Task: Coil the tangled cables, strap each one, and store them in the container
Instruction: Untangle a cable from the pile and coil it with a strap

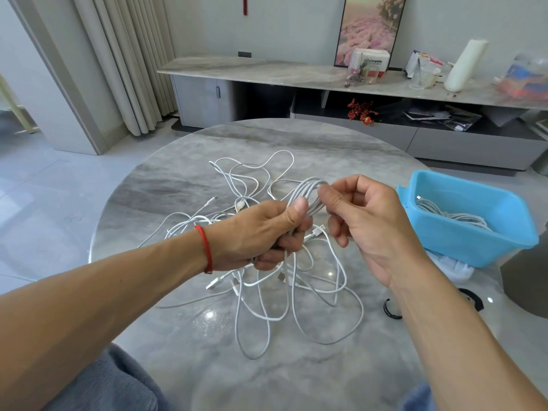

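Note:
My left hand (267, 229) grips a coiled bundle of white cable (308, 192) above the round table, thumb pressed on the loops. My right hand (364, 215) pinches the top bend of that same coil with thumb and forefinger. Under both hands a tangle of white cables (261, 295) spreads over the table, several USB plugs showing. A blue plastic container (474, 232) sits at the right edge of the table with a coiled white cable (450, 215) inside. Black straps (391, 310) lie on the table near my right forearm.
The round grey marble table (184, 185) fills the middle of the view. Behind it runs a long low TV cabinet (267, 72) with boxes, a white roll and clutter. Curtains hang at the back left. A dark rounded object (525, 286) sits right of the container.

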Demonstrator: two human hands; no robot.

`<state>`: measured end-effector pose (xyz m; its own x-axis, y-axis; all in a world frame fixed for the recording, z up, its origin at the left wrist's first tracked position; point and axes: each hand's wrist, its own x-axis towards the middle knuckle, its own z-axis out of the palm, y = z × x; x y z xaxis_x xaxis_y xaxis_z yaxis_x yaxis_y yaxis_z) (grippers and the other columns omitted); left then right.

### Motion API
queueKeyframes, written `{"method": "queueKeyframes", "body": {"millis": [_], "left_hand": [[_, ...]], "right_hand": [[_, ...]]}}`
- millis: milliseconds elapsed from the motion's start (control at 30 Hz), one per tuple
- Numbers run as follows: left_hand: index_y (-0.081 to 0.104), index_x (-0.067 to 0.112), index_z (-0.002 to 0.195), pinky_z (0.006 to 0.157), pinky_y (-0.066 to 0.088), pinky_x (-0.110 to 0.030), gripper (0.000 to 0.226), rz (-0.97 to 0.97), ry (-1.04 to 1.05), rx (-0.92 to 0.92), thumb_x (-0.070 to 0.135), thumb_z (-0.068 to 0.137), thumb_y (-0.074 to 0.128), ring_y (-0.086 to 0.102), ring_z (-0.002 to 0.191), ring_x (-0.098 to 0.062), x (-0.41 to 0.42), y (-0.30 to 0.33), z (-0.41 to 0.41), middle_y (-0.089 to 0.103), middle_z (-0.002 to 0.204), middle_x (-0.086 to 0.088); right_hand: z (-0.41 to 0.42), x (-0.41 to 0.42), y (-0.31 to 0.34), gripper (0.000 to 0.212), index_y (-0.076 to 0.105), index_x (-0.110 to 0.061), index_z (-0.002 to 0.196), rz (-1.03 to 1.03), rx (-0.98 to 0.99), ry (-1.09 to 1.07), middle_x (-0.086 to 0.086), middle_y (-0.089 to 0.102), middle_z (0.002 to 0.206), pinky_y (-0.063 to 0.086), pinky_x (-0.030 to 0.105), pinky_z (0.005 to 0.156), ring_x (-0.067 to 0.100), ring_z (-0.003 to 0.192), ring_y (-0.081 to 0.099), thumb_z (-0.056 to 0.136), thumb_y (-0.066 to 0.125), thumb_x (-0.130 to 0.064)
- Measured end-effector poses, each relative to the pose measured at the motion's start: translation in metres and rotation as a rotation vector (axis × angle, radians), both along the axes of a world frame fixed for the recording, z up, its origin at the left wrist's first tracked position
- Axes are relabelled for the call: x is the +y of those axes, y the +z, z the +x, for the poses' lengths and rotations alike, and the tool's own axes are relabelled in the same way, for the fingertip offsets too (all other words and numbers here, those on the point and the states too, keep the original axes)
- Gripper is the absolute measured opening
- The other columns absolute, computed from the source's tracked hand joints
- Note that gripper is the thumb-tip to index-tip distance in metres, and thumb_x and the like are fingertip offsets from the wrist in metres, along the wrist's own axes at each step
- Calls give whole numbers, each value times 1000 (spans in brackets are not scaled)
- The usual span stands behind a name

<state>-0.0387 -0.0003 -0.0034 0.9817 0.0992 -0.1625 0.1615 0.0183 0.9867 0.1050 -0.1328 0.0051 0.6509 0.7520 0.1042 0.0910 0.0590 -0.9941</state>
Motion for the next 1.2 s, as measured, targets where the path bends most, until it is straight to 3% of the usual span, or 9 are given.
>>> {"method": "queueKeyframes", "body": {"millis": [200, 400, 600, 700, 800, 900, 1000, 1100, 1200], "left_hand": [[39, 23, 71, 40, 29, -20, 46, -3, 201, -39, 57, 101, 35, 24, 46, -14, 4, 7, 8, 27, 62, 0], [42, 18, 80, 55, 42, -33, 46, -137, 409, -126, 59, 100, 33, 41, 54, -23, 20, 9, 6, 39, 60, -5], [43, 18, 77, 67, 58, -44, 46, -335, 638, -191, 58, 100, 36, 59, 55, -24, 36, 13, 2, 34, 56, 0], [42, 17, 75, 48, 50, -28, 47, -528, 786, -236, 58, 100, 38, 45, 44, -19, 40, 15, 4, 27, 55, 1], [40, 18, 74, 44, 42, -22, 48, -567, 868, -235, 58, 101, 38, 33, 41, -15, 45, 15, 4, 23, 53, 3], [39, 20, 75, 34, 27, -19, 47, -485, 795, -139, 61, 99, 40, 19, 41, -11, 47, 12, 1, 19, 56, 4], [38, 23, 74, 35, 19, -17, 49, -215, 594, 41, 68, 95, 42, 14, 43, -12, 41, 5, 0, 19, 59, 4], [37, 24, 73, 41, 19, -16, 52, 61, 393, 175, 72, 92, 42, 13, 45, -14, 29, -4, -1, 20, 60, 2], [39, 19, 68, 41, 31, -21, 52, 84, 302, 184, 61, 97, 44, 27, 45, -14, 17, -13, 1, 31, 57, 0]], "right_hand": [[-15, 9, -5, 22, 61, -22, 107, -48, -84, -133, -4, 71, 82, 54, 31, 54, 14, 62, 68, 97, 68, -40], [-36, 21, -19, 40, 72, -18, 97, -371, -236, 229, 0, 79, 85, 53, 48, 96, 17, 86, 74, 107, 40, -40], [-31, 14, -18, 23, 68, -19, 91, -377, -173, 285, -3, 65, 61, 58, 57, 86, 20, 61, 69, 100, 53, -33], [-35, 11, -17, 25, 68, -17, 92, -402, -145, 367, -5, 61, 65, 57, 46, 69, 15, 52, 62, 101, 54, -36], [-34, 12, -16, 30, 70, -22, 87, -480, -369, 416, -4, 61, 66, 46, 27, 54, 5, 47, 52, 104, 51, -38], [-36, 9, -13, 28, 73, -31, 87, -531, -620, 495, -11, 57, 59, 42, 29, 57, 5, 52, 49, 103, 51, -40], [-38, 5, -14, 30, 65, -42, 69, -608, -775, 535, -12, 55, 57, 43, 33, 59, 7, 56, 47, 99, 59, -46], [-36, 5, -14, 17, 71, -42, 75, -575, -864, 404, -15, 57, 59, 47, 33, 68, 3, 66, 52, 91, 68, -48], [-32, 6, -11, 10, 75, -43, 87, -490, -858, 320, -21, 58, 56, 48, 30, 66, -1, 63, 55, 82, 75, -52]]}}
